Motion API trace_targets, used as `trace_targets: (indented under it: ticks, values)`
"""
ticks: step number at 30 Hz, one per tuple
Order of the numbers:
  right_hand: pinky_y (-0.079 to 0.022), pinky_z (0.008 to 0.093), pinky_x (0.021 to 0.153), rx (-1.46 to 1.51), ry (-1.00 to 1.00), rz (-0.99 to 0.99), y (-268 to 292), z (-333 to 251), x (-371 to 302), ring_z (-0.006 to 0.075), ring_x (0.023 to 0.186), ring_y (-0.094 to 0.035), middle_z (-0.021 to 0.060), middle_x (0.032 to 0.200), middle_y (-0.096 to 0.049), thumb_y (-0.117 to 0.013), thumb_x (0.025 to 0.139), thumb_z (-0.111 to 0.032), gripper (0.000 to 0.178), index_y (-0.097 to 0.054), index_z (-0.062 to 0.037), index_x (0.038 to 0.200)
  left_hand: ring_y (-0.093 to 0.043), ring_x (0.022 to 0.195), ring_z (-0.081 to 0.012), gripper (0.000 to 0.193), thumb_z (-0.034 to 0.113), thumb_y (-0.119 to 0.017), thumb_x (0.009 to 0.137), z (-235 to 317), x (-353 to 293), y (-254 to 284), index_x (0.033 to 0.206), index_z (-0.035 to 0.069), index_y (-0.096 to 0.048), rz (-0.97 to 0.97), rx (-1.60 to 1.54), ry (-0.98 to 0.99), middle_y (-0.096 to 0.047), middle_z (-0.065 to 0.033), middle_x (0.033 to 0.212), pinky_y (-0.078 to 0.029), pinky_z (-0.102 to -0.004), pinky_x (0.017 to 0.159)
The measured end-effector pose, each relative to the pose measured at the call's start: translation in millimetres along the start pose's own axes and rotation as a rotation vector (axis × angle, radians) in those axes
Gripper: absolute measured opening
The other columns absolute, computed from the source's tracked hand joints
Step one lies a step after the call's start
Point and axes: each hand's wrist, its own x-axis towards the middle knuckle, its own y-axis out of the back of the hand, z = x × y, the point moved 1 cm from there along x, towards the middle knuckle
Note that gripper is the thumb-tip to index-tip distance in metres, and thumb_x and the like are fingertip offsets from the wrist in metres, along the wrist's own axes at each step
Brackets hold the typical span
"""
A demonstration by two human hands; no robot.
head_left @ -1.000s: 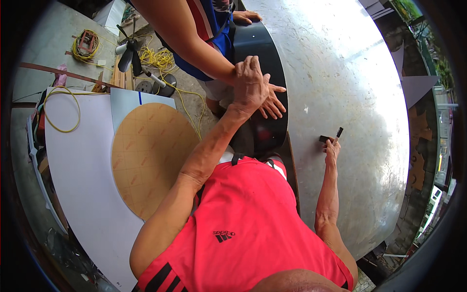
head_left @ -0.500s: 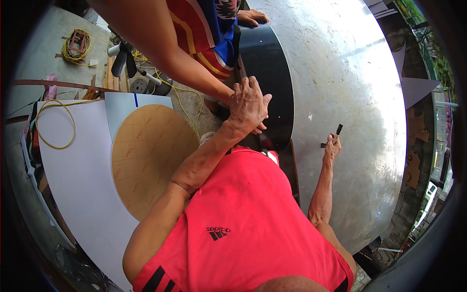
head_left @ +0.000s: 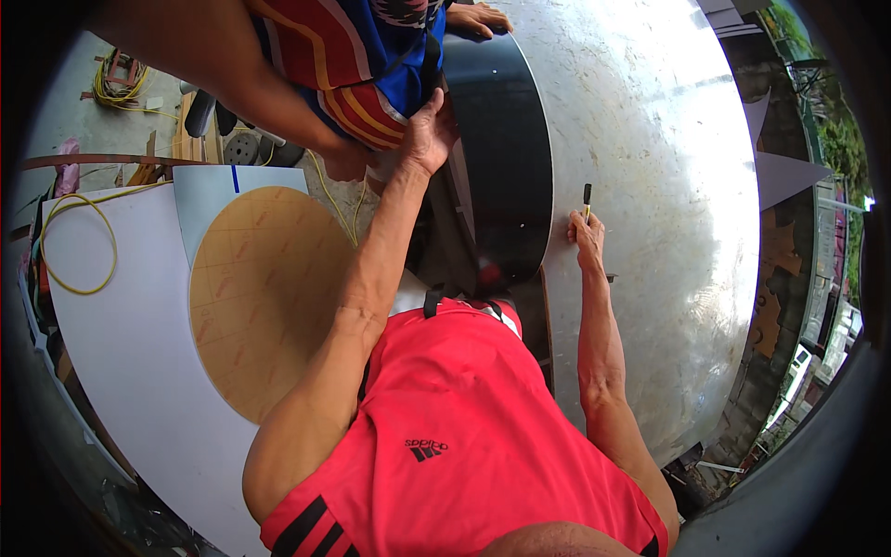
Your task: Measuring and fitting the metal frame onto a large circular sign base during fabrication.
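Grip: the right hand (head_left: 587, 239) is pinching a pen (head_left: 587, 198) between closed fingers, tip pointing up and away from the body. The left hand (head_left: 429, 130) is gripping the rim of the black disc (head_left: 501, 158), fingers curling over its left edge.

Pen: it's sitting right at the seam where the black disc is meeting the metal sheet (head_left: 650, 167), just beside the disc's right edge.

Black disc: it's lying flat on the left part of the metal sheet, partly overhanging, and running from the top of the view down to the wearer's chest.

Metal sheet: big shiny grey piece, taking up the whole right side and catching a lot of glare.

Other person: someone in striped shorts (head_left: 362, 56) is standing at the top, one hand (head_left: 475, 19) resting on the far end of the disc, the other arm reaching down next to the wearer's left hand.

Left side: a brown circle (head_left: 260, 297) is lying on a white board (head_left: 130, 371), with a yellow cord (head_left: 56, 251) looping across the board.
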Motion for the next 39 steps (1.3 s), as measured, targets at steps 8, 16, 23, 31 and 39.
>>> trace_targets:
  ticks: [8,16,23,31,39]
  values:
    - [-0.043,0.023,0.052,0.011,-0.054,0.041,-1,13,1,0.0079,0.058,-0.054,0.0014,0.071,-0.061,-0.067,0.088,-0.021,0.019,-0.064,-0.0031,0.092,-0.052,0.122,-0.0264,0.05,0.038,-0.064,0.09,7,37,-4,0.129,0.008,-0.054,-0.183,-0.183,0.124,-0.058,-0.0089,0.131,-0.038,-0.0447,0.105]
    - [-0.044,0.0228,0.052,0.043,-0.044,0.057,-5,15,0,0.0079,0.058,-0.054,0.0011,0.072,-0.061,-0.068,0.088,-0.02,0.018,-0.064,-0.004,0.093,-0.054,0.12,-0.0255,0.045,0.031,-0.065,0.09,14,44,-10,0.128,0.009,-0.055,-0.156,-0.126,0.119,-0.06,-0.0075,0.129,-0.039,-0.0429,0.104]
    - [-0.043,0.0229,0.051,-0.089,-0.119,0.128,-9,13,5,0.0071,0.057,-0.052,-0.0002,0.069,-0.059,-0.067,0.088,-0.021,0.016,-0.063,-0.0062,0.089,-0.057,0.113,-0.0222,0.036,0.026,-0.066,0.09,19,43,-14,0.12,0.009,-0.06,-0.139,-0.162,0.133,-0.064,-0.0059,0.12,-0.041,-0.0404,0.1]
    - [-0.041,0.0228,0.05,-0.099,-0.09,0.096,-10,11,5,0.0064,0.057,-0.05,-0.0008,0.069,-0.057,-0.065,0.088,-0.026,0.022,-0.059,-0.0057,0.083,-0.058,0.109,-0.0223,0.036,0.022,-0.07,0.087,18,43,-15,0.118,0.007,-0.059,-0.115,-0.164,0.175,-0.064,-0.0065,0.115,-0.043,-0.0395,0.099]
    - [-0.041,0.0225,0.051,-0.094,-0.078,0.121,-12,16,4,0.0058,0.057,-0.05,-0.0014,0.07,-0.057,-0.066,0.089,-0.026,0.021,-0.06,-0.0062,0.085,-0.06,0.105,-0.0222,0.03,0.015,-0.071,0.086,19,50,-13,0.113,0.006,-0.062,-0.085,-0.141,0.194,-0.066,-0.0072,0.112,-0.045,-0.0397,0.099]
